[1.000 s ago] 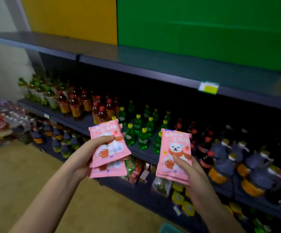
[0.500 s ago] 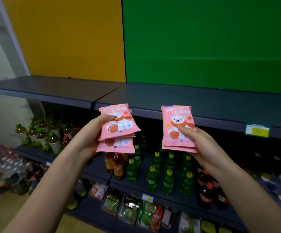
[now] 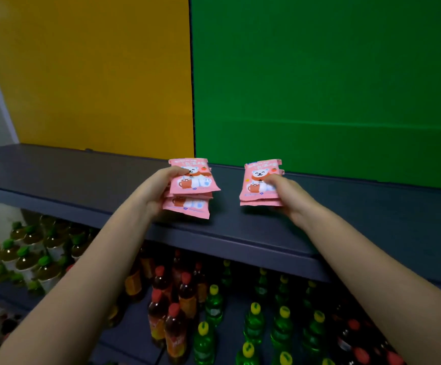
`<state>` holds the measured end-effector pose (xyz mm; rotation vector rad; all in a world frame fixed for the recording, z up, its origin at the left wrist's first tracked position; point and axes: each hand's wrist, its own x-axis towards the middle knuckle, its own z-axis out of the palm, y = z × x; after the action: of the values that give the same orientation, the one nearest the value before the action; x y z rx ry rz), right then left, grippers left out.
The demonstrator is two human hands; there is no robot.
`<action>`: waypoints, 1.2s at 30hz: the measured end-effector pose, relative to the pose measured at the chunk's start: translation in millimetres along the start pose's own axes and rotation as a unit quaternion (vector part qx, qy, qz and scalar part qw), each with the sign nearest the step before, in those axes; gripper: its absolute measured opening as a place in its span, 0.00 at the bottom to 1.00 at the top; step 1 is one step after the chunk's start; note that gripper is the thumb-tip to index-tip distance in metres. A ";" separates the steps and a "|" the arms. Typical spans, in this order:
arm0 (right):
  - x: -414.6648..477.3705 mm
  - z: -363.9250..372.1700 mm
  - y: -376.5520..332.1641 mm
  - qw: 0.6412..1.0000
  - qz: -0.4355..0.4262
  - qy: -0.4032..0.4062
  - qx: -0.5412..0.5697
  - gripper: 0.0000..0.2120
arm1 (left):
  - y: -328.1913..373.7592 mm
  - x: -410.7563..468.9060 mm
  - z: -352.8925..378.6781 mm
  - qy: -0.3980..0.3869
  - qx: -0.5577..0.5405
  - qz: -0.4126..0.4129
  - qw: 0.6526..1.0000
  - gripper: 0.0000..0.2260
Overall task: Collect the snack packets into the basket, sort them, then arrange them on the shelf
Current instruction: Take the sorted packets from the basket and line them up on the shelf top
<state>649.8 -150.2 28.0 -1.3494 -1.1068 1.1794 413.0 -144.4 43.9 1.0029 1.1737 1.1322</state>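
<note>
Shelving seems to be happening now; collecting and sorting are looking finished, with release onto the shelf (image 3: 240, 227) not yet done. Left hand (image 3: 156, 191) is gripping a fanned pink stack (image 3: 193, 191), thumb lying on top. Right hand (image 3: 290, 196) is pinching a squarer pink stack (image 3: 256, 185), thumb pressing the bear print. Both stacks are sitting just apart between the hands, low over the shelf; contact is unclear. Packets are looking flat, glossy and crimp-edged.
</note>
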 end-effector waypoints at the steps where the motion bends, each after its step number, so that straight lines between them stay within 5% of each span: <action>1: 14.8 2.9 0.1 1.000 0.006 0.009 -0.011 0.13 | 0.7 15.9 0.8 0.001 0.007 -0.006 1.000 0.04; 8: 89.0 20.9 9.0 0.992 0.025 0.067 -0.103 0.38 | 7.8 107.2 12.7 -0.008 0.063 -0.033 0.997 0.03; 14: 120.4 29.0 10.2 0.976 0.022 0.105 -0.187 0.43 | 8.4 158.5 16.5 -0.008 0.135 0.007 0.991 0.12; 19: 115.4 42.2 3.4 0.934 -0.004 0.149 -0.325 0.24 | -1.4 179.2 20.8 0.000 0.160 0.079 0.984 0.11; 22: 107.9 43.0 1.3 0.892 0.005 0.150 -0.426 0.25 | -4.5 182.5 19.4 0.083 0.310 0.188 0.928 0.20; 26: 84.0 36.4 -1.6 0.856 0.005 0.154 -0.494 0.24 | 2.0 166.1 18.5 0.134 0.434 0.328 0.828 0.16; 33: -23.0 16.4 2.2 0.824 -0.087 0.218 -0.516 0.13 | 3.8 98.1 24.3 0.031 0.495 0.458 0.738 0.08; 36: -95.0 3.9 16.7 0.827 -0.159 0.267 -0.468 0.10 | -15.4 54.8 16.3 -0.027 0.463 0.496 0.734 0.07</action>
<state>636.0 -245.4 19.9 -1.9438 -1.4576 -0.0998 432.7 -93.1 22.1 2.6499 1.1457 1.2474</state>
